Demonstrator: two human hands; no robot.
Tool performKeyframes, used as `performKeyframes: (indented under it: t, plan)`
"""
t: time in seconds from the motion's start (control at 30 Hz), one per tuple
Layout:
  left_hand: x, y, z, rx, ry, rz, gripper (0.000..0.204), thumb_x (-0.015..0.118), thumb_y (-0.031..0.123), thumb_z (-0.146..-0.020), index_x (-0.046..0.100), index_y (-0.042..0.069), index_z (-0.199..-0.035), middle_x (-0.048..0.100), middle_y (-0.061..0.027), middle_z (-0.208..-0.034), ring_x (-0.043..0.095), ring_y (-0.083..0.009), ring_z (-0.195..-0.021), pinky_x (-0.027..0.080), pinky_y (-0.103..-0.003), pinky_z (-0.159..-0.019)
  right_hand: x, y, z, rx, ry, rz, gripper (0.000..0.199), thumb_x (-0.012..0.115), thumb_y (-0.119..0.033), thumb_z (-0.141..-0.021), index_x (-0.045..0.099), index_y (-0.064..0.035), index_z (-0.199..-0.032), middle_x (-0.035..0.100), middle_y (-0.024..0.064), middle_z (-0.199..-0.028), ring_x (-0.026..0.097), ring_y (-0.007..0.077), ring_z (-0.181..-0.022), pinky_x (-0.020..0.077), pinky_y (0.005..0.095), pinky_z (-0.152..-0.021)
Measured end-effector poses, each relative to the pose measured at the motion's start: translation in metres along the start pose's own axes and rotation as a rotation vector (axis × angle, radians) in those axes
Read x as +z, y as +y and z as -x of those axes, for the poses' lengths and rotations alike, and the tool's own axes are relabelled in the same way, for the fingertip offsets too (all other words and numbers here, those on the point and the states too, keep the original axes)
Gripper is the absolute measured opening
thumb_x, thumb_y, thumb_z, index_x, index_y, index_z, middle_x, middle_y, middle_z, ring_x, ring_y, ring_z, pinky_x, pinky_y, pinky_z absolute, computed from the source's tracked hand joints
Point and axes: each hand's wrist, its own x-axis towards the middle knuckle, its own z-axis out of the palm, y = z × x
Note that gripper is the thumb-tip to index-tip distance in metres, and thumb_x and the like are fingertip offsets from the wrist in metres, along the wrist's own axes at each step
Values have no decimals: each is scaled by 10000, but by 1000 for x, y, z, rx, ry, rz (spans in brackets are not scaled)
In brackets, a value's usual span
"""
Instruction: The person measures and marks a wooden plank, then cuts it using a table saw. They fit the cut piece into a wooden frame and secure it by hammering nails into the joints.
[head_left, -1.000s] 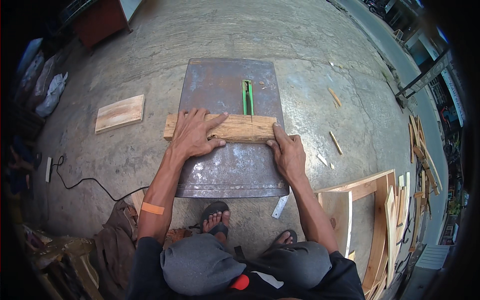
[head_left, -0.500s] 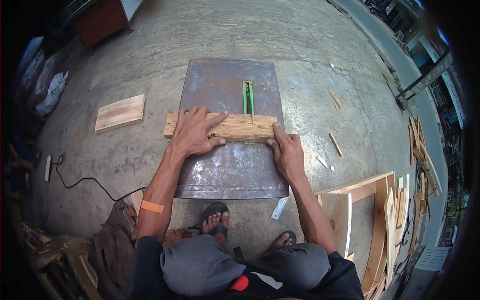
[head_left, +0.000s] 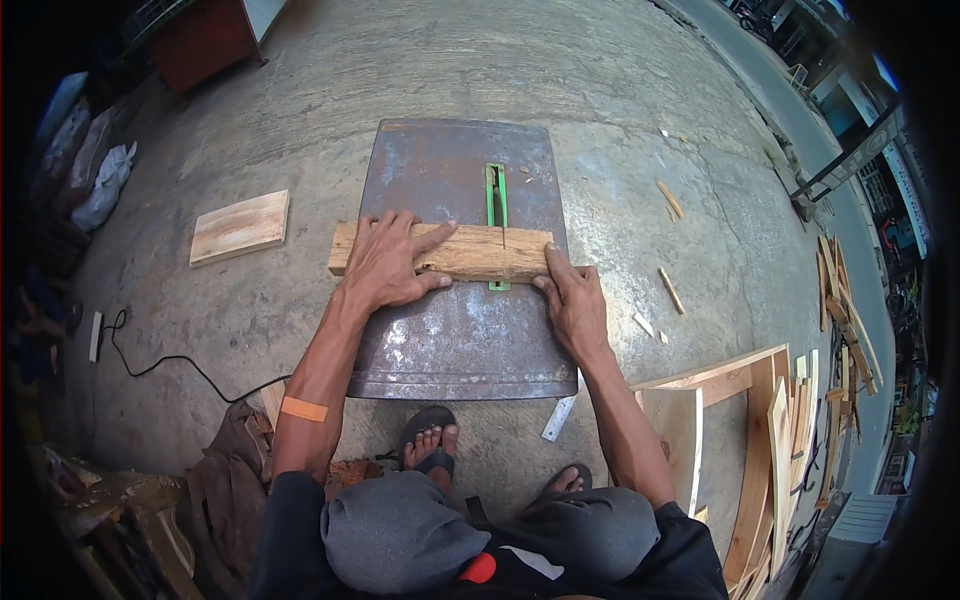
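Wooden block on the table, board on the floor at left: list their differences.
The block is long and narrow; the board, proportionally broader. The block lies on the table, held by the left hand and right hand; the board lies untouched on the floor. Both are wood.

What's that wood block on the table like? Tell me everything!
The wood block is long and pale brown, with streaky grain, a dark nick near its front edge and a thin dark line on top. It lies crosswise over the green-framed slot in the metal-looking table. The left grip covers its left part; the right grip holds its right end.
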Motion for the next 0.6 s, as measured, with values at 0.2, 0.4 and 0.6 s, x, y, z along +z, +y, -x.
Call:
performKeyframes:
  t: [0.2, 0.4, 0.6]
  plan:
    - [1, 0, -3, 2, 0, 5, 775, 839, 508, -720, 601, 315, -1433, 605, -156, -1272, 504, -301, -1248, 285, -459, -1119, 0, 2, -1, -32, 17, 1, 495, 704, -171, -918, 588, -23, -1376, 647, 163, -1348, 594, 346, -903, 508, 410, -866]
    - [11, -11, -4, 79, 103, -38, 728, 812, 546, -754, 615, 325, -1419, 604, -77, -1073, 523, -241, -1100, 319, -456, -1053, 5, 5, -1, -22, 20, -19, 531, 715, -197, -922, 576, -63, -1416, 656, 165, -1336, 591, 338, -960, 511, 402, -903]
    - [9, -8, -7, 41, 57, -9, 744, 826, 532, -739, 611, 327, -1421, 605, -94, -1143, 515, -256, -1154, 295, -459, -1094, 7, 10, -3, -42, 39, -10, 517, 716, -188, -922, 583, -56, -1404, 669, 178, -1302, 605, 352, -1001, 514, 412, -918]
